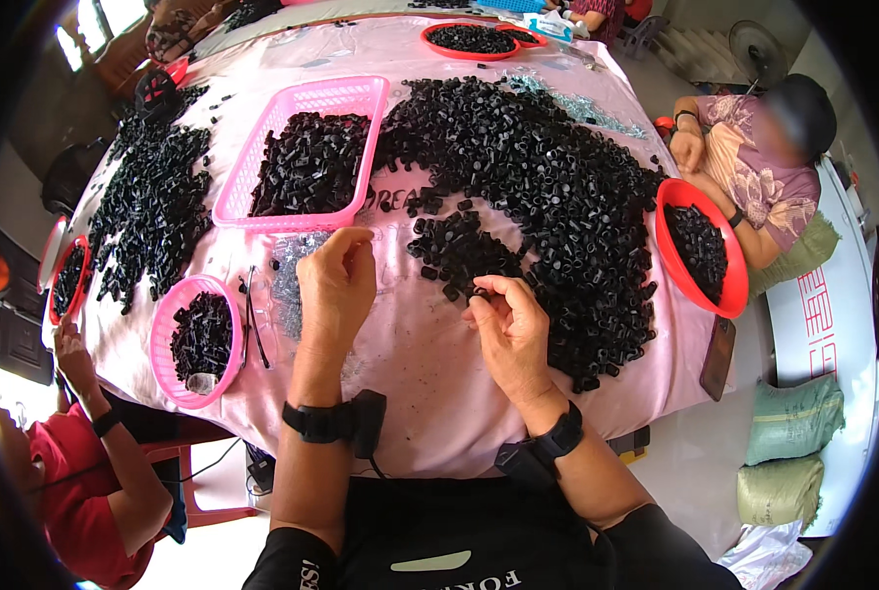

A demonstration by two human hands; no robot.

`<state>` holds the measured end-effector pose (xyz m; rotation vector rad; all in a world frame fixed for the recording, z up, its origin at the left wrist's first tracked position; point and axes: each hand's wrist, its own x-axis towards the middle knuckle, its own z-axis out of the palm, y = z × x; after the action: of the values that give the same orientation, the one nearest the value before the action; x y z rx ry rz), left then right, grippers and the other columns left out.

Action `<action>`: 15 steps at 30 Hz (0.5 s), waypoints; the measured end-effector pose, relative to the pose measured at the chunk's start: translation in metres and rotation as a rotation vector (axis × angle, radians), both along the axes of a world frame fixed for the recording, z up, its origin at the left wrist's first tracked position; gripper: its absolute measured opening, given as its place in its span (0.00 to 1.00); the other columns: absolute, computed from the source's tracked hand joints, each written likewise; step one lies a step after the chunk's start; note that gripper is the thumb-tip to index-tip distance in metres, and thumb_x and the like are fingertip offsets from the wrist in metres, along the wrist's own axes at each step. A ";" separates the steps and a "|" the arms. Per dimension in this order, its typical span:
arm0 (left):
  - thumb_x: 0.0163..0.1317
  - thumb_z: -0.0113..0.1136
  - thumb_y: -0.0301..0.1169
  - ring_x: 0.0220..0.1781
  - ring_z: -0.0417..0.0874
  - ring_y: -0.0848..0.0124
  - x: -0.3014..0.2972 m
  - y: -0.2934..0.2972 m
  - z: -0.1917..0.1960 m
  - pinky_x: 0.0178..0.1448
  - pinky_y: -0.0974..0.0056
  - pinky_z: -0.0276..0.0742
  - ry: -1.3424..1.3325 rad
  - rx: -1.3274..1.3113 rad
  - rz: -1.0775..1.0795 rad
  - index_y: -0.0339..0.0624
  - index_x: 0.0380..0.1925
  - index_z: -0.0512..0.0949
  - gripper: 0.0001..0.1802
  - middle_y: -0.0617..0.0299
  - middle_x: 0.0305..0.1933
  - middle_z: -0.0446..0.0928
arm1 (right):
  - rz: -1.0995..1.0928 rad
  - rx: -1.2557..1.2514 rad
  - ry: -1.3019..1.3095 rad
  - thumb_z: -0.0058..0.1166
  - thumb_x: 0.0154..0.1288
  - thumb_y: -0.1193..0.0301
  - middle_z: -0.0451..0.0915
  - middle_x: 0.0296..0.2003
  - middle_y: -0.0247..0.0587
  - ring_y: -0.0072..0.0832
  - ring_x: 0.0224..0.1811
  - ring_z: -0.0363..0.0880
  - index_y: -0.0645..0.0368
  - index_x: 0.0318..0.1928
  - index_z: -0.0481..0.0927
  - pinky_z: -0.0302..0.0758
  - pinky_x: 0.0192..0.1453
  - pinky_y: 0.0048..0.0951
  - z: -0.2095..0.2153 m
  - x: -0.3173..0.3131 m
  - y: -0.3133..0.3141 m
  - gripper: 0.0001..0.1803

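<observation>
My left hand [336, 285] is closed above the pink cloth, beside a heap of small clear parts [290, 280]. Its fingertips are pressed together, and whatever they hold is hidden. To the right, my right hand [514, 334] pinches a small black plastic part [481, 293] between thumb and fingers. That hand is at the near edge of a small pile of black parts [464, 246]. Beyond and around it curves a much larger heap of black cap-like pieces [557, 187]. A pink rectangular basket [225, 202] with more black parts stands beyond my left hand.
A round pink basket [165, 369] and thin dark tools [252, 320] lie left of my left arm. On the right are a red bowl [671, 241] and a phone [718, 359] at the table edge. Co-workers sit left, in a red sleeve [85, 521], and right.
</observation>
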<state>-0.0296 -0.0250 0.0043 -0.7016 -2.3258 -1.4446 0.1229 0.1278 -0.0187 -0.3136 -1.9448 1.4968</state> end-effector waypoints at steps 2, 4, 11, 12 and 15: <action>0.61 0.62 0.22 0.27 0.87 0.59 0.000 -0.011 0.005 0.34 0.61 0.79 -0.075 -0.135 -0.123 0.36 0.35 0.85 0.05 0.49 0.28 0.83 | 0.019 -0.001 0.008 0.55 0.72 0.82 0.80 0.43 0.40 0.24 0.34 0.86 0.65 0.51 0.81 0.81 0.39 0.22 -0.001 -0.001 0.000 0.09; 0.58 0.63 0.23 0.32 0.88 0.55 0.003 -0.016 0.012 0.39 0.57 0.82 -0.171 -0.254 -0.167 0.37 0.33 0.86 0.05 0.49 0.30 0.84 | 0.011 0.025 0.016 0.56 0.71 0.83 0.80 0.43 0.40 0.24 0.37 0.86 0.65 0.51 0.81 0.81 0.40 0.21 -0.002 -0.002 0.003 0.11; 0.52 0.61 0.20 0.38 0.86 0.48 0.006 -0.015 0.004 0.44 0.52 0.81 -0.038 -0.505 -0.255 0.37 0.32 0.84 0.07 0.47 0.33 0.84 | -0.054 0.048 0.024 0.60 0.66 0.83 0.83 0.39 0.39 0.22 0.34 0.83 0.63 0.52 0.83 0.78 0.38 0.22 -0.008 -0.003 0.004 0.14; 0.51 0.60 0.19 0.41 0.86 0.46 0.007 -0.016 0.002 0.46 0.48 0.80 -0.054 -0.504 -0.248 0.39 0.31 0.84 0.08 0.47 0.33 0.84 | -0.053 0.038 0.053 0.61 0.65 0.82 0.83 0.39 0.39 0.23 0.32 0.80 0.62 0.52 0.83 0.77 0.37 0.22 -0.009 -0.004 0.002 0.15; 0.57 0.58 0.18 0.39 0.85 0.45 0.016 -0.005 0.006 0.45 0.48 0.79 -0.027 -0.429 -0.330 0.38 0.36 0.84 0.10 0.47 0.35 0.83 | -0.060 0.068 0.044 0.63 0.64 0.82 0.82 0.37 0.39 0.24 0.31 0.79 0.62 0.50 0.84 0.76 0.35 0.24 -0.006 -0.002 0.001 0.14</action>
<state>-0.0134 -0.0300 0.0105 -1.2367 -2.6667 -1.0732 0.1204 0.1288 -0.0247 -0.3043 -1.9305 1.3847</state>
